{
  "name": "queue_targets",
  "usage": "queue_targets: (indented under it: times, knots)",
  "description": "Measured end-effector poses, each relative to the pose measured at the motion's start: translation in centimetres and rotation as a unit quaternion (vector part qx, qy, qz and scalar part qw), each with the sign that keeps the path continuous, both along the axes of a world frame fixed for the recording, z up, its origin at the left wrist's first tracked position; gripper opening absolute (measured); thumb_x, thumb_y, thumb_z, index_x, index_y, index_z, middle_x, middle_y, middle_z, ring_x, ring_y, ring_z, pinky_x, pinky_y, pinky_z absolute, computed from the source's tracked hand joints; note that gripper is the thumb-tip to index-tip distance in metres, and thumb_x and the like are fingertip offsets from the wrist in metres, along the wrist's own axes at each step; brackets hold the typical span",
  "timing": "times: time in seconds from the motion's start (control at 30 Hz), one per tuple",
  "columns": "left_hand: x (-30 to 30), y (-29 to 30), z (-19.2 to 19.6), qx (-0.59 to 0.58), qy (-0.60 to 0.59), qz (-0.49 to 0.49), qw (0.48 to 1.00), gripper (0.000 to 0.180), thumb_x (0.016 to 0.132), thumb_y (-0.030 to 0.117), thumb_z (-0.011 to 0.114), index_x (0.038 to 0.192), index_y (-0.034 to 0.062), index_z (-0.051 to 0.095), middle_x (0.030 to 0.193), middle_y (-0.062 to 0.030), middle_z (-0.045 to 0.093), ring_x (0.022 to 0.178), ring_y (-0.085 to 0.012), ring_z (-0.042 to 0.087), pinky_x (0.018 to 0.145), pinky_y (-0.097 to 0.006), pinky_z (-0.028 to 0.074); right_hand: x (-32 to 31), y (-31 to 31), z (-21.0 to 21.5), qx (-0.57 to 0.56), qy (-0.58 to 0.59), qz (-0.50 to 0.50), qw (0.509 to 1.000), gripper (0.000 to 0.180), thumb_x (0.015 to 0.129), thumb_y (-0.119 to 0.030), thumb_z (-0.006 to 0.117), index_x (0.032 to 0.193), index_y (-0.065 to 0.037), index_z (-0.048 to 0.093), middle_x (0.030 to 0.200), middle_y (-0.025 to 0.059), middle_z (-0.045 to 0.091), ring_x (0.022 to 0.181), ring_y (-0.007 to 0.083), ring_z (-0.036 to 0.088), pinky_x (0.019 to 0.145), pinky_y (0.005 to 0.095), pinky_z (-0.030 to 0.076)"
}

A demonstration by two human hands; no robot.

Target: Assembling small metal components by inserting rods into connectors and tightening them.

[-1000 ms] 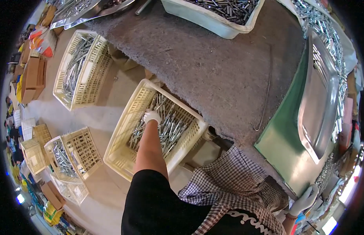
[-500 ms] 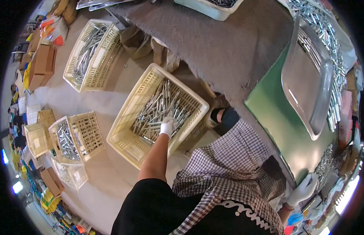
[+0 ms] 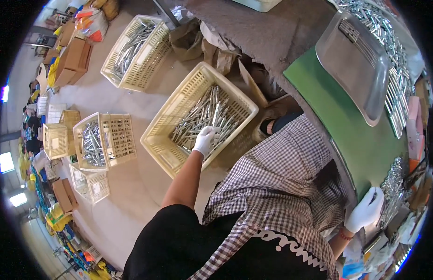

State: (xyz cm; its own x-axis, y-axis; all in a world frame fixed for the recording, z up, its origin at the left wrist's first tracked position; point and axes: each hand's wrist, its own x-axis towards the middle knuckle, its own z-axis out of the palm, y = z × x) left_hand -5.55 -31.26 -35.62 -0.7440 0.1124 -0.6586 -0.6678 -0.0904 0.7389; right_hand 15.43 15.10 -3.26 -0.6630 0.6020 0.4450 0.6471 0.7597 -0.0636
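The grey felt-covered table [image 3: 291, 32] curves across the top of my view, and beside it on my right runs the green mat [image 3: 361, 140] with a clear plastic tray [image 3: 354, 65] lying on it. Past the tray, a long heap of shiny metal parts [image 3: 389, 56] lines the far edge.

Down on the pale floor [image 3: 128, 182] sits the cream lattice crate [image 3: 197, 116] I am reaching into — it lies just in front of my knees, half full of silver metal rods [image 3: 202, 116] lying roughly parallel. A second cream crate [image 3: 135, 51] of the same rods stands farther off to the left, and smaller baskets [image 3: 100, 140] cluster nearer the left rim.

My checked apron [image 3: 272, 186] fills the lower middle.

My left hand [image 3: 205, 140], in a white glove, is down among the rods in the near crate, fingers curled onto them — whether they have closed around one I cannot tell. My right hand [image 3: 365, 210], also gloved, rests at the green mat's edge, fingers loosely bent, beside a small pile of metal pieces [image 3: 393, 186].
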Motion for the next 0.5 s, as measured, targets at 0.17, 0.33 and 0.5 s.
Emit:
queue_targets:
  times: [0.17,0.33,0.5]
  knots:
    - [0.9,-2.2,-1.7,-0.199,0.206,-0.278,0.917,0.021,0.092,0.008,0.058,0.109,0.0025,0.069,0.106,-0.0103,0.068,0.095,-0.0215,0.064,0.088,-0.033,0.050,0.0,0.2,-0.2,-0.014,0.022,0.024,0.999,0.020,0.096,-0.016,0.061,0.103,0.001,0.067,0.098,0.0142,0.069,0.089,0.0291,0.065,0.081,0.0376,0.051]
    - [2.8,-7.6,-4.3,-0.312,0.161,-0.333,0.875,0.023,0.087,0.017,0.062,0.103,0.0072,0.073,0.105,-0.0142,0.072,0.097,-0.0255,0.068,0.086,-0.037,0.052,-0.2,0.2,0.0,-0.023,0.009,0.007,1.000,0.021,0.097,-0.018,0.060,0.104,0.000,0.067,0.099,0.0139,0.070,0.088,0.0293,0.066,0.080,0.0372,0.052]
    - [2.6,-13.9,-2.1,-0.503,0.106,-0.052,0.856,0.020,0.089,0.018,0.061,0.101,0.0087,0.074,0.097,-0.0135,0.074,0.092,-0.0250,0.069,0.085,-0.036,0.052,0.0,0.6,-0.3,-0.023,0.026,0.031,0.999,0.021,0.097,-0.019,0.060,0.104,0.000,0.067,0.099,0.0136,0.070,0.087,0.0292,0.066,0.079,0.0373,0.052]
